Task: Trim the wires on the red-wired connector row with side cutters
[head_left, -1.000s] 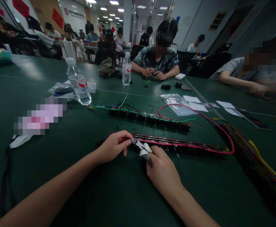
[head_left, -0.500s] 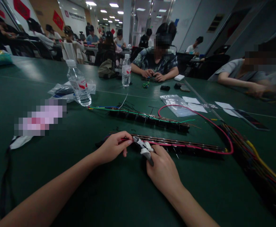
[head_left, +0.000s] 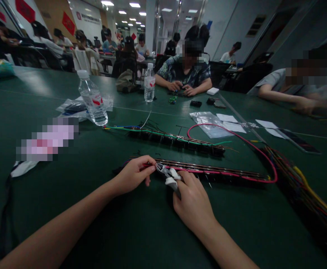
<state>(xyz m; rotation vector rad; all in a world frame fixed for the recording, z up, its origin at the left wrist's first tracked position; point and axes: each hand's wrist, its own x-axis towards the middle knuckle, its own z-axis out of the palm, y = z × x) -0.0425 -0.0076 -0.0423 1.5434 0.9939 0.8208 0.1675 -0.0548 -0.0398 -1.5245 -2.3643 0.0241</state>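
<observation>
My left hand (head_left: 134, 175) pinches the left end of a red wire that runs along a long dark strip of connectors (head_left: 214, 172) lying on the green table (head_left: 141, 224). My right hand (head_left: 193, 203) grips small pliers with white handles (head_left: 169, 175), their jaws pointing at the wire right beside my left fingertips. The red wire (head_left: 253, 147) loops back around the strip's right end toward the middle of the table. A second connector strip with green and blue wires (head_left: 177, 139) lies parallel just behind.
Two water bottles (head_left: 92, 99) (head_left: 149, 87) stand farther back. Plastic bags (head_left: 209, 123), paper slips and a phone (head_left: 299, 141) lie to the right. A bundle of coloured wires (head_left: 306, 186) runs down the right side. Other people work across the table and to the right.
The pliers' jaws have stayed at the wire end by my left fingers with only slight shifts. Both hands have barely moved.
</observation>
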